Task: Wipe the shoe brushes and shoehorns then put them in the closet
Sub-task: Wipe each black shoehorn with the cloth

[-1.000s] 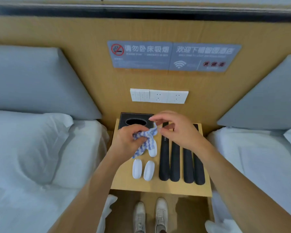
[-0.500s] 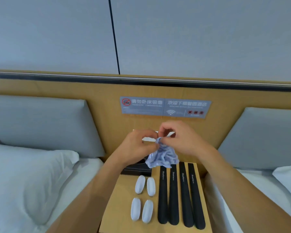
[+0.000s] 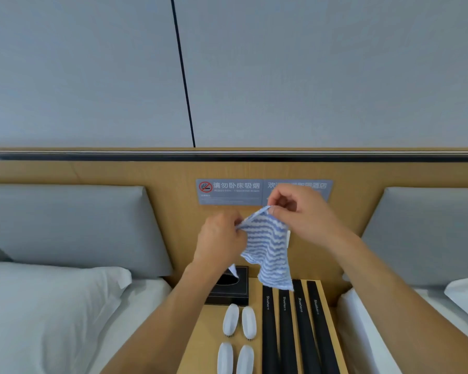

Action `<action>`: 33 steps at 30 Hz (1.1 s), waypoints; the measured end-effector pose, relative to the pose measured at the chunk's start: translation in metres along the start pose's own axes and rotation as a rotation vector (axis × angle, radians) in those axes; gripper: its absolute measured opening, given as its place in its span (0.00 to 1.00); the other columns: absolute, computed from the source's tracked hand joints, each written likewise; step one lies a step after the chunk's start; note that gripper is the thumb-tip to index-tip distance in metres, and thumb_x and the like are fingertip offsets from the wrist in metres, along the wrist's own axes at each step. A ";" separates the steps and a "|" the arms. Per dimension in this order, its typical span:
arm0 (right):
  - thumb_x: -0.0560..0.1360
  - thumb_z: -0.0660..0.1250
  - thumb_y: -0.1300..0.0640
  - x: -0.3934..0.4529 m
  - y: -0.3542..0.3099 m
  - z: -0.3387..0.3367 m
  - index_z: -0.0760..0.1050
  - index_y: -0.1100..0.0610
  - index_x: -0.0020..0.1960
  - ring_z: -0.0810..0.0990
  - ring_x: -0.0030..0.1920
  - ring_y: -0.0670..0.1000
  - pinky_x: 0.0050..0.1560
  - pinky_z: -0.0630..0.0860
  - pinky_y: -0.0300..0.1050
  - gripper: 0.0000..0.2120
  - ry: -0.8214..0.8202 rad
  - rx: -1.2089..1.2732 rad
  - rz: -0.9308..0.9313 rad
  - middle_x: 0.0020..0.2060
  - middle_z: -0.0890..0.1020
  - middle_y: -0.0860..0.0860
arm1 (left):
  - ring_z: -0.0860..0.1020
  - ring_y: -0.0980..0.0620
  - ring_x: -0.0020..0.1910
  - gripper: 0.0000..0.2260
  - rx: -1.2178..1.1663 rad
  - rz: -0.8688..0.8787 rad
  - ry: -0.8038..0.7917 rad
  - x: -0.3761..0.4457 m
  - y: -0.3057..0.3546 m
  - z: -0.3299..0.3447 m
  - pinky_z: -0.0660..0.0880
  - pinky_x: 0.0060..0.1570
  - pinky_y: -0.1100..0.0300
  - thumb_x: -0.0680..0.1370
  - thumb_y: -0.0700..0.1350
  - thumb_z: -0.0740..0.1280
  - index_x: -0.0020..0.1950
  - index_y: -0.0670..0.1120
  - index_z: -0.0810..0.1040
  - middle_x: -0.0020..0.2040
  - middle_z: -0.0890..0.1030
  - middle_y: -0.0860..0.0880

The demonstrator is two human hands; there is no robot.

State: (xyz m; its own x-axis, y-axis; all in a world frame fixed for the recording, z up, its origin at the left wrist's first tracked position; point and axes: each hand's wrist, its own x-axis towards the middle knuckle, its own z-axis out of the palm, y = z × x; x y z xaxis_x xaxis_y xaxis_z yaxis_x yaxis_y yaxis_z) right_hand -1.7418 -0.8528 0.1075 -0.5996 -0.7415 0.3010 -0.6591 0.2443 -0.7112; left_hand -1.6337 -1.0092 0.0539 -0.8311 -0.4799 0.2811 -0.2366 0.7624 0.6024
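- Nightstand (image 3: 214, 319) btwn two beds, wood headboard (image 3: 92, 174) behind.
- 4 black shoehorns (image 3: 287, 333) side by side on right half.
- 4 white brushes (image 3: 239, 338) in 2x2 block just left of shoehorns.
- Striped cloth (image 3: 270, 249) held up above nightstand, hanging down.
- Left hand (image 3: 219, 238) & right hand (image 3: 303, 214) each pinch a top corner of cloth.

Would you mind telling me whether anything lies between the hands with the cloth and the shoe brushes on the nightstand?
Nothing visible does. Both the left hand and right hand pinch the striped cloth in the air above the nightstand; the four white shoe brushes lie uncovered below, beside the shoehorns.
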 end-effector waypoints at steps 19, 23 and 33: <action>0.74 0.71 0.61 -0.007 0.010 -0.024 0.79 0.50 0.40 0.80 0.39 0.43 0.45 0.76 0.42 0.08 0.022 -0.004 0.054 0.36 0.82 0.46 | 0.79 0.59 0.44 0.10 -0.317 0.143 -0.124 -0.011 0.053 0.027 0.79 0.46 0.56 0.74 0.54 0.68 0.51 0.51 0.80 0.43 0.82 0.56; 0.73 0.72 0.61 -0.009 0.008 -0.032 0.81 0.49 0.39 0.79 0.36 0.42 0.42 0.73 0.40 0.09 0.026 -0.038 0.075 0.35 0.83 0.44 | 0.77 0.51 0.35 0.05 -0.325 0.123 -0.076 -0.010 0.059 0.038 0.76 0.36 0.51 0.74 0.45 0.66 0.40 0.44 0.77 0.34 0.79 0.49; 0.75 0.73 0.61 -0.035 0.036 -0.076 0.83 0.48 0.41 0.79 0.35 0.42 0.37 0.73 0.37 0.08 0.205 0.185 0.144 0.35 0.84 0.46 | 0.80 0.55 0.36 0.06 -0.173 0.072 0.086 -0.028 -0.029 -0.007 0.77 0.39 0.54 0.77 0.43 0.70 0.49 0.52 0.86 0.39 0.84 0.55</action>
State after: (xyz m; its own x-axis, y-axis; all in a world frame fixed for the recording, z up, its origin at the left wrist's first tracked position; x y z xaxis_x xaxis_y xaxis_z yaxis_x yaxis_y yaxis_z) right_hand -1.7793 -0.7707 0.1201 -0.7721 -0.5616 0.2975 -0.4786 0.2056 -0.8536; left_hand -1.5999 -1.0206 0.0334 -0.7947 -0.4679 0.3868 -0.0816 0.7137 0.6957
